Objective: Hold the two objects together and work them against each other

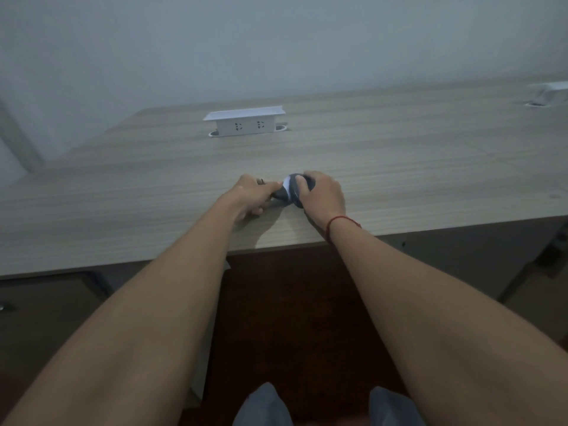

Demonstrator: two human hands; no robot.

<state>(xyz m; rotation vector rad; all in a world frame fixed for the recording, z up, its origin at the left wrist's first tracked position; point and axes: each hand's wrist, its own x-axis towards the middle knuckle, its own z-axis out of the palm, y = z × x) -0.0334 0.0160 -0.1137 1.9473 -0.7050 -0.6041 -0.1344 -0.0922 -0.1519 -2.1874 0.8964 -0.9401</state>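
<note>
Both hands met on a small dark bundle [292, 192], seemingly rolled cloth with a white patch, near the desk's [399, 167] front edge. The right hand [322, 192] curled over it; the left hand [252, 193] pinched its end. The rolling looked nearly finished. Bare desktop stretched back to the socket box [244, 121].

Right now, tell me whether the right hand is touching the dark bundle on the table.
Touching. The head view shows the right hand with fingers curled over the dark bundle, no gap between them, on the table.
</note>
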